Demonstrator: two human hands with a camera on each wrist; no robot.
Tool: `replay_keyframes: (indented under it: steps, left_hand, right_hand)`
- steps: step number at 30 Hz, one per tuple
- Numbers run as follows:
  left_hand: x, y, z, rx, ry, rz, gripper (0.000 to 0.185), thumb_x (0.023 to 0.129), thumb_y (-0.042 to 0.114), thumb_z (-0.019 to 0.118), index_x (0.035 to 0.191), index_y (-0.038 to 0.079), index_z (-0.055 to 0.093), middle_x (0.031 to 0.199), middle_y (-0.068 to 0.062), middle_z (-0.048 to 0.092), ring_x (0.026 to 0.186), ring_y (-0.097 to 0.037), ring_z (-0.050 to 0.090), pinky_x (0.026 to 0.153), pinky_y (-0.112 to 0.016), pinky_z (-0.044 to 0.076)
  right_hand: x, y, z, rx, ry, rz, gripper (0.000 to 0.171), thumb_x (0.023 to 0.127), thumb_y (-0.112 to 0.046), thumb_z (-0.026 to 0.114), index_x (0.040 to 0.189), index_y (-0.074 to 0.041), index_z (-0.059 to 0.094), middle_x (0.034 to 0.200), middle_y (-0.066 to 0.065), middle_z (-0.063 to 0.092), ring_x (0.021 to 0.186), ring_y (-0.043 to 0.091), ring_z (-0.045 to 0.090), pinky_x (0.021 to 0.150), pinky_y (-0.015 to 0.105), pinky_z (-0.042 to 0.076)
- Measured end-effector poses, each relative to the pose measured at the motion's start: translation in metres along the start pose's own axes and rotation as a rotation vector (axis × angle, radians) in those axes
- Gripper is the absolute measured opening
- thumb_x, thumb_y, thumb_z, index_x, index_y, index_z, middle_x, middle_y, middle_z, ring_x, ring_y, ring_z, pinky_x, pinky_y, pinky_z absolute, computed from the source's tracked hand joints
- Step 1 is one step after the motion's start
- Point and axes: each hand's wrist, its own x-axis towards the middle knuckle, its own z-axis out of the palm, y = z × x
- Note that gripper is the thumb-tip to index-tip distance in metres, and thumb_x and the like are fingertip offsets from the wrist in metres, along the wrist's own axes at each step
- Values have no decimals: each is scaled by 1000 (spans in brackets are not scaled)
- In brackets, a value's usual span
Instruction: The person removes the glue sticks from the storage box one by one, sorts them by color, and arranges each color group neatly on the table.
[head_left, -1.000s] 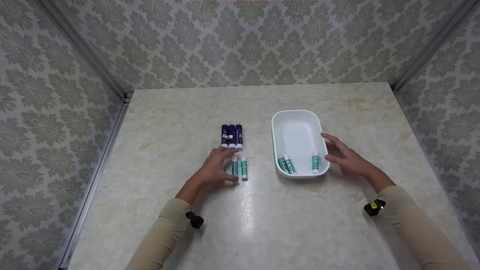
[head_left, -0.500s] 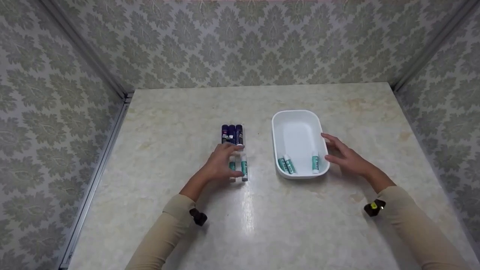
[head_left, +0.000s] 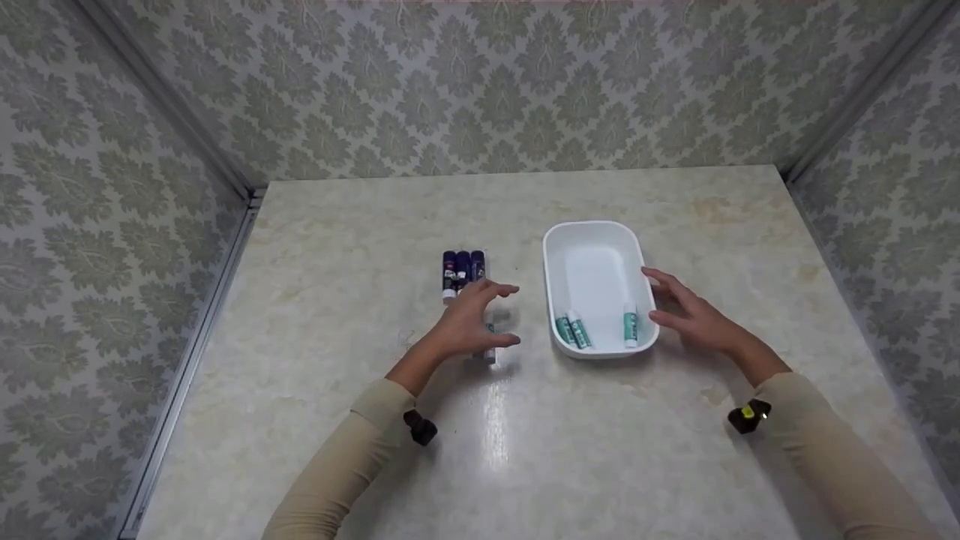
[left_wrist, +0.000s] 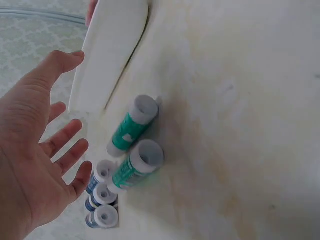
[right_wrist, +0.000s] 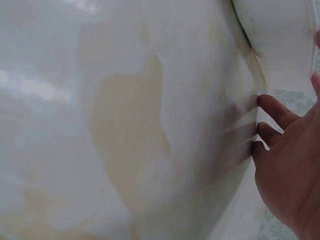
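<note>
My left hand (head_left: 474,322) hovers over two green-and-white glue sticks, its thumb and fingers spread with nothing between them. In the head view it covers most of them; the left wrist view shows one green glue stick (left_wrist: 131,127) beside another green glue stick (left_wrist: 137,167), both lying on the table. Just beyond lie three dark blue glue sticks (head_left: 450,274) side by side, partly covered by my fingers. At the right side of a white plastic tub (head_left: 596,352), my right hand (head_left: 694,315) has its fingertips and thumb against the rim. Three green glue sticks (head_left: 631,326) lie inside the tub.
A pale marbled table (head_left: 585,450) lies under everything. Patterned wallpapered walls (head_left: 480,90) stand behind it and on both sides. A metal rail (head_left: 195,352) runs along the left table edge.
My left hand has moved right, from beside the two green glue sticks to over them, its fingertips now past them toward the tub. The right hand and the tub have stayed put.
</note>
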Motion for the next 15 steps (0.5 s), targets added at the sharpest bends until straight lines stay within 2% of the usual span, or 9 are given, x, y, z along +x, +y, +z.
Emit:
replay_keyframes:
  steps: [11, 15]
  left_hand:
    - [24, 29, 11, -8, -6, 53, 80, 88, 36, 96, 159, 18, 64, 151, -12, 67, 144, -36, 61, 118, -56, 55]
    - [32, 39, 15, -18, -17, 44, 79, 88, 35, 96, 159, 19, 64, 151, -10, 67, 144, -33, 61, 119, -52, 55]
  right_hand:
    - [-1, -2, 0, -14, 15, 21, 85, 114, -38, 67, 182, -31, 16, 179, 28, 39, 168, 52, 36, 136, 81, 19]
    - [1, -3, 1, -19, 17, 25, 86, 113, -38, 68, 182, -31, 16, 177, 29, 41, 167, 52, 38, 135, 81, 19]
